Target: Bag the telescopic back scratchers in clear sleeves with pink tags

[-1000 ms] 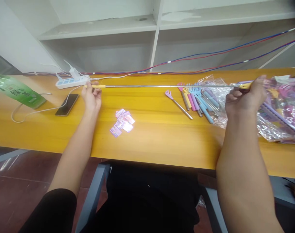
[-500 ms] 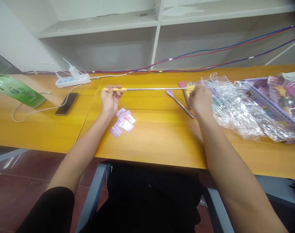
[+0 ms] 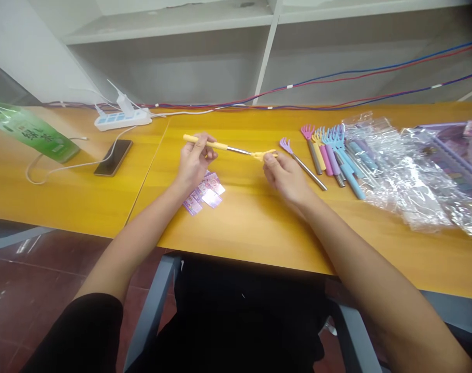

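Observation:
A yellow telescopic back scratcher (image 3: 239, 150) is held level above the table between my two hands, its metal rod only partly showing. My left hand (image 3: 195, 161) is closed around its yellow handle. The fingers of my right hand (image 3: 285, 176) pinch its claw-shaped head. Below my left hand lie several small purple printed cards (image 3: 204, 194), partly hidden by the hand. Just beyond my right hand, a purple-headed back scratcher (image 3: 304, 167) lies on its own. Several more back scratchers (image 3: 337, 155) in pink, yellow and blue lie beside it in a row.
Clear plastic sleeves (image 3: 406, 176) are heaped on the right, against a purple box (image 3: 449, 160). To the left are a phone (image 3: 113, 158), a power strip (image 3: 123, 119) and a green tea bottle (image 3: 36, 132). Cables (image 3: 220, 108) run along the table's back edge.
My right hand has moved left toward my left hand, and the scratcher's long metal rod has shortened. The row of scratchers on the right has come into view.

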Demonstrator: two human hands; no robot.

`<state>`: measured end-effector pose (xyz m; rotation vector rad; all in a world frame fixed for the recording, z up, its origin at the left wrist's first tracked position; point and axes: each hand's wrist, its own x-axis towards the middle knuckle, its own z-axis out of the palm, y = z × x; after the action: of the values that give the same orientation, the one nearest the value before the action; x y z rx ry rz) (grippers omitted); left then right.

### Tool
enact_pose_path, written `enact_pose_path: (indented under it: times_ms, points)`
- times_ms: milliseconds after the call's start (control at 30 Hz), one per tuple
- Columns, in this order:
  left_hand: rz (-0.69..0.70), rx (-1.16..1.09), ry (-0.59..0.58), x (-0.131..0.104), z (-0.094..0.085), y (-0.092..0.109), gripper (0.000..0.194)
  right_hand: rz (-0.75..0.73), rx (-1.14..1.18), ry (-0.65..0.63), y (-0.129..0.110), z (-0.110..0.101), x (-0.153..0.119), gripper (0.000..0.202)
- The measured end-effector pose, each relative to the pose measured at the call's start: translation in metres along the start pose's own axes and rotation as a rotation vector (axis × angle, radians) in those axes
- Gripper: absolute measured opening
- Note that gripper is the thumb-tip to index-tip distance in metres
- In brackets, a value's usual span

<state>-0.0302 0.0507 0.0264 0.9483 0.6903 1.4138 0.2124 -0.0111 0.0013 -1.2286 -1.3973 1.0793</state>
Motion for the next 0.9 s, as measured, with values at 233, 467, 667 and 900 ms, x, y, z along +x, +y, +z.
enact_pose_path:
  times_ms: [233, 467, 667, 900]
  points:
    - [-0.186, 0.057, -0.221, -0.01, 0.001, -0.006, 0.043, 0.021, 0.473, -0.095, -0.007, 0.009, 0.001, 0.068]
    - [-0.318, 0.152, -0.204, -0.01, -0.001, -0.01, 0.068, 0.075, 0.524, -0.079, -0.012, 0.011, -0.002, 0.078]
    - [-0.291, 0.119, -0.137, -0.007, 0.005, -0.007, 0.071, 0.056, 0.444, 0.05, -0.021, 0.013, 0.001, 0.071]
    - [-0.232, 0.06, 0.046, 0.015, -0.004, 0.012, 0.07, 0.025, 0.326, 0.347, -0.033, -0.03, 0.016, 0.062]
